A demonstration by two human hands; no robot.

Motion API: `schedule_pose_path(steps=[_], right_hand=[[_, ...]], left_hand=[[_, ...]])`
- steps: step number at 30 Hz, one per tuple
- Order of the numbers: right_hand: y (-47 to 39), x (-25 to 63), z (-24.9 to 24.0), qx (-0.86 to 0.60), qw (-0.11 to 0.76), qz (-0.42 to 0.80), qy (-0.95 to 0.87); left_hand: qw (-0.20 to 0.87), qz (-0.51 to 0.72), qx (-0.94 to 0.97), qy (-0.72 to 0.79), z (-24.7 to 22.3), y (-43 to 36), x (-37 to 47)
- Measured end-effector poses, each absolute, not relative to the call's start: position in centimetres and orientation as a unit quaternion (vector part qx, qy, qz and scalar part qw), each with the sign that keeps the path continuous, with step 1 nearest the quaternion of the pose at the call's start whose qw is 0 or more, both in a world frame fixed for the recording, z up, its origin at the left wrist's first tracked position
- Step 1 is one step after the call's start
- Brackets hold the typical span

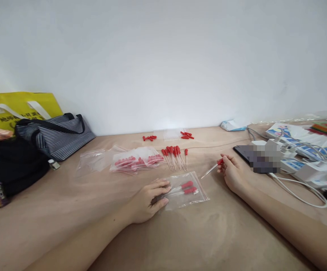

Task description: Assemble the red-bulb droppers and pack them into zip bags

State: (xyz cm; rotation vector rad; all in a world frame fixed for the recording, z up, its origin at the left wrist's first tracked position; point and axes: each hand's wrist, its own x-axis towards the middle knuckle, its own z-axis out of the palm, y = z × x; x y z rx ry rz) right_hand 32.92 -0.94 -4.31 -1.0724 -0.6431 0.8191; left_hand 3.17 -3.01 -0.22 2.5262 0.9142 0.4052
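My right hand (pixel 231 171) pinches a dropper (pixel 210 171) by its red rubber bulb. The clear glass tube points down and left toward a zip bag (pixel 177 203). Inside that transparent bag lie droppers with red bulbs (pixel 190 191), their bulbs toward the bag's right end. My left hand (pixel 150 199) rests on the bag's left end, with thumb and fingers apart. Beyond the bag, several loose droppers (pixel 176 156) lie in a row, bulbs away from me. Filled zip bags (pixel 135 162) are piled left of them, and a flat bag (pixel 90 162) appears to contain nothing.
Loose red bulbs (pixel 149 138) and more red bulbs (pixel 186 134) flank thin clear tubes (pixel 173 134) by the wall. At left are a striped bag (pixel 64 135), a yellow bag (pixel 44 101) and a small bottle (pixel 53 164). A phone (pixel 242 154), chargers and white cables (pixel 307 203) crowd the right.
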Motion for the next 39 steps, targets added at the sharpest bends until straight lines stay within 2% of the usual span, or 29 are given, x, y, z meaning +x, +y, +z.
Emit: schedule_pose_path(steps=[11, 18, 23, 30, 36, 39], right_hand=[[-1.5, 30.9, -3.4, -0.477, 0.716, 0.410, -0.302], [-2.6, 29.2, -3.1, -0.436, 0.695, 0.483, -0.306], [-3.7, 28.0, -2.6, -0.428, 0.607, 0.554, -0.377], [-3.4, 28.2, -2.3, -0.498, 0.446, 0.549, -0.502], [-3.4, 27.0, -2.3, -0.395, 0.421, 0.632, -0.518], [-3.2, 27.0, -2.6, -0.447, 0.449, 0.581, -0.511]], left_hand=[[0.210, 0.157, 0.910, 0.320, -0.4, -3.0, 3.1], [0.212, 0.155, 0.910, 0.322, -0.3, -3.1, 3.1], [0.233, 0.156, 0.890, 0.360, 0.4, -3.6, 3.2], [0.237, 0.148, 0.891, 0.358, 0.6, -3.6, 3.4], [0.227, 0.151, 0.896, 0.351, 0.5, -3.5, 3.3], [0.218, 0.157, 0.902, 0.339, 0.1, -3.3, 3.2]])
